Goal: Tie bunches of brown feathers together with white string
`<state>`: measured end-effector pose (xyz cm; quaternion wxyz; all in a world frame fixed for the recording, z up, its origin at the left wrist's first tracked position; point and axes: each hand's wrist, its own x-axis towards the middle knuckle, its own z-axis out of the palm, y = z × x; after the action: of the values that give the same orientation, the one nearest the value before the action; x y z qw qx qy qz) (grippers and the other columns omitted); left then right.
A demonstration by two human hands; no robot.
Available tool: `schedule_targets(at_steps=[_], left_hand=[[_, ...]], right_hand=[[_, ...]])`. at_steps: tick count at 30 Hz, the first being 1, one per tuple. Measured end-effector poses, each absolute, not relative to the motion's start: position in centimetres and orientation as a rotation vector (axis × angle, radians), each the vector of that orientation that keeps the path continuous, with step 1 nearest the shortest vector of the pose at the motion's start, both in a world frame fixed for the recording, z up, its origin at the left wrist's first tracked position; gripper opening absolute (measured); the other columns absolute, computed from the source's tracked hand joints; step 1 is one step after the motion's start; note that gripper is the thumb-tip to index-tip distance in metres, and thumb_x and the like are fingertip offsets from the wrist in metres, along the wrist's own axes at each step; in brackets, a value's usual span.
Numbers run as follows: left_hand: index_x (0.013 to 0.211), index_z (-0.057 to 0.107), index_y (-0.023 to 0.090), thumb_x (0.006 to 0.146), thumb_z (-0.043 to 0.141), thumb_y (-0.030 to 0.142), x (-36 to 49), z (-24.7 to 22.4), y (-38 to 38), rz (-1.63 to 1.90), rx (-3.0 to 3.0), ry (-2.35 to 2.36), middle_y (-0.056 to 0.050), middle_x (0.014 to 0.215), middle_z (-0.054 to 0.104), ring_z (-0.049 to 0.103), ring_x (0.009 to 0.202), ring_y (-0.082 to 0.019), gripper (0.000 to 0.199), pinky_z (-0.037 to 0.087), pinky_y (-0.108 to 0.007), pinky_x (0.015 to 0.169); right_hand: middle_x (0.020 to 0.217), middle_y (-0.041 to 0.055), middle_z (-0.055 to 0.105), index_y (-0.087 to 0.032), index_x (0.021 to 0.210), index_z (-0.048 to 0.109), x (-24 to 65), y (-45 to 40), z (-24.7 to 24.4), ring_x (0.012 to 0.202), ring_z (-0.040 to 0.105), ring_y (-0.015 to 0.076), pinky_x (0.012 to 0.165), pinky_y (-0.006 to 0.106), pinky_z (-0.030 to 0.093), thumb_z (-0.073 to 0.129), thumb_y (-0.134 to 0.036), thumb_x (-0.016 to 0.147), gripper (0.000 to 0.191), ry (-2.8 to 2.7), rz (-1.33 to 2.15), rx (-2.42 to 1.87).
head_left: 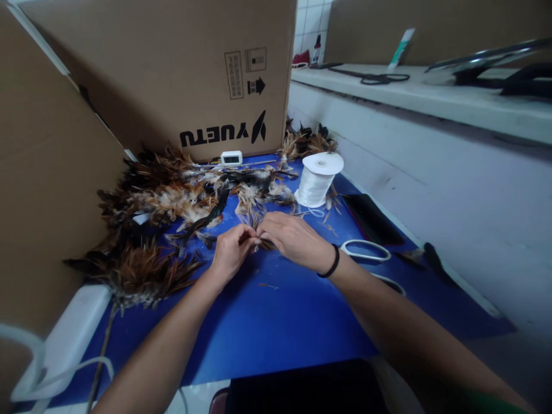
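Both of my hands meet over the middle of the blue tabletop (284,322), fingertips touching. My left hand (232,248) is closed in a pinch at the base of a small bunch of brown feathers (255,218). Fingers bent, my right hand (291,237) pinches the same bunch from the other side; a black band circles that wrist. The feather tips fan out beyond the fingers, and the pinched ends are mostly hidden. Just past my right hand stands a spool of white ribbon or cord (317,181), with a loose loop beside it.
Loose brown and black feathers (159,198) heap up at the left and back. A large cardboard box (164,75) walls off the far side. White-handled scissors (365,250) and a black phone-like slab (373,218) lie at right. A white power strip (77,328) sits at left.
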<state>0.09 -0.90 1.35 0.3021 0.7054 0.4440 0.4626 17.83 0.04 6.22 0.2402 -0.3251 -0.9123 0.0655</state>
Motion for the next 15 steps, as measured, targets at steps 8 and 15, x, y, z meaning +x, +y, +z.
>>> schedule_targets(at_steps=[8,15], left_hand=[[0.071,0.055,0.018,0.076,0.065,0.031,0.1,1.6,-1.1,1.112,1.815,1.158,0.003,0.053,0.055,0.051,0.045,-0.01,0.017,0.039,-0.021,0.046],[0.071,0.052,0.015,0.072,0.069,0.033,0.3,1.7,-1.0,1.147,1.437,0.989,0.004,0.051,0.053,0.047,0.044,-0.007,0.024,0.038,-0.02,0.047]], right_hand=[[0.083,0.0103,0.062,-0.012,0.087,0.063,17.6,0.6,5.7,0.082,0.052,0.018,0.073,0.031,0.043,0.042,-0.023,0.093,0.025,-2.537,-0.026,-0.679],[0.09,0.007,0.065,-0.017,0.091,0.063,17.5,1.3,4.9,0.091,0.053,0.0194,0.082,0.035,0.039,0.05,-0.019,0.088,0.013,-2.239,0.082,-0.73]])
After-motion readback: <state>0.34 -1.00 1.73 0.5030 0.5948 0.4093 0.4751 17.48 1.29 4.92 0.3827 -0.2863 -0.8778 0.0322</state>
